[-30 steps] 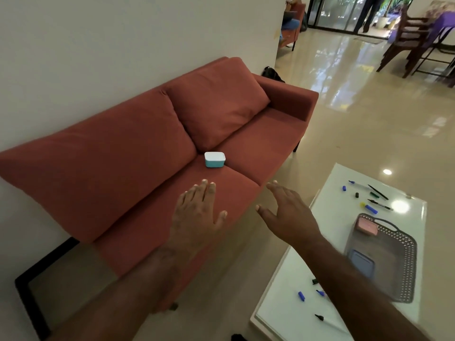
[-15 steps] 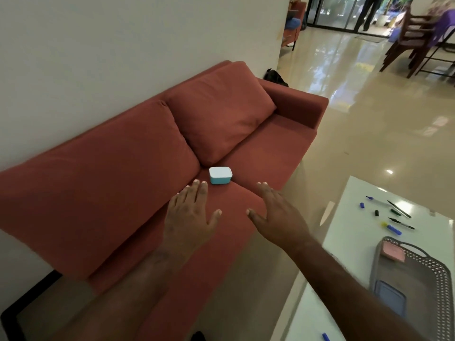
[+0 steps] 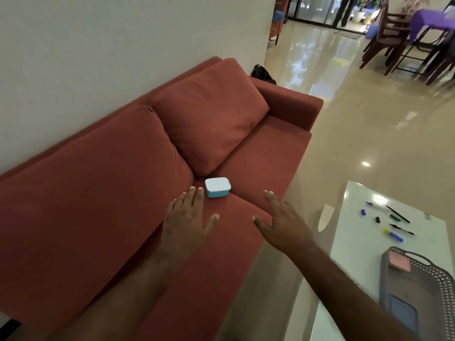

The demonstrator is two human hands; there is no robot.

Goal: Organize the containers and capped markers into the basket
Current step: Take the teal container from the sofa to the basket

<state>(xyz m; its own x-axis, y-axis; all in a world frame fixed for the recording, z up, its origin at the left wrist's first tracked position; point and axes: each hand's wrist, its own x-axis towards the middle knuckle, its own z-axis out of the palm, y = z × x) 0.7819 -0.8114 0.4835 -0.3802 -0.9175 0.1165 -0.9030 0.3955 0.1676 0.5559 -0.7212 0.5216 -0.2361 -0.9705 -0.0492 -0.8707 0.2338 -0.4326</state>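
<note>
Both outstretched, the two hands reach forward over a rust-red sofa (image 3: pixel 123 193), palms down, fingers straight and spread, holding nothing. Left hand (image 3: pixel 187 217) hovers over the seat cushion, its fingertips just short of a small teal container with a white lid (image 3: pixel 218 187); whether they touch it cannot be told. Right hand (image 3: pixel 283 222) is a little to the right of that container, above the front edge of the seat, its thumb pointing toward the left hand. The two hands are apart, with the container lying just beyond the gap between them, nearer the left one. It sits on the seat at the foot of a loose back cushion (image 3: pixel 209 119), where the two seat cushions meet.

To the right, across a strip of glossy floor (image 3: pixel 369 131), stands a white worktop (image 3: pixel 357 242). On its far part lie scattered markers and loose caps, among them a blue and yellow marker (image 3: pixel 393 235) and a thin dark pen (image 3: pixel 398 214). Nearer, at the frame's right edge, a grey perforated basket (image 3: pixel 438 279) holds a pink container (image 3: pixel 399 264) and a blue container (image 3: pixel 403 313).
</note>
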